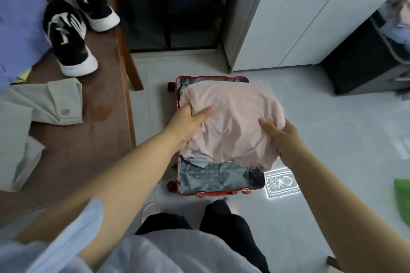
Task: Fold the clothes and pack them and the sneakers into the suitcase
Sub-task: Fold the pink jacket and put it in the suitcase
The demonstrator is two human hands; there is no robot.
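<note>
A red suitcase (211, 194) lies open on the floor in front of me, its patterned grey lining showing at the near end. Over it I hold a folded pink garment (233, 113). My left hand (188, 119) grips its left edge and my right hand (281, 137) grips its right edge. Two black-and-white sneakers (68, 37) stand on the brown table (99, 128) at the upper left. A beige shirt (28, 117) and a lilac garment (20, 24) lie unfolded on the same table.
A white cabinet (299, 17) stands behind the suitcase, with a dark glass-fronted unit (168, 6) to its left. A black box (359, 62) sits at the right. A green object (402, 197) shows at the right edge. My legs are just below the suitcase.
</note>
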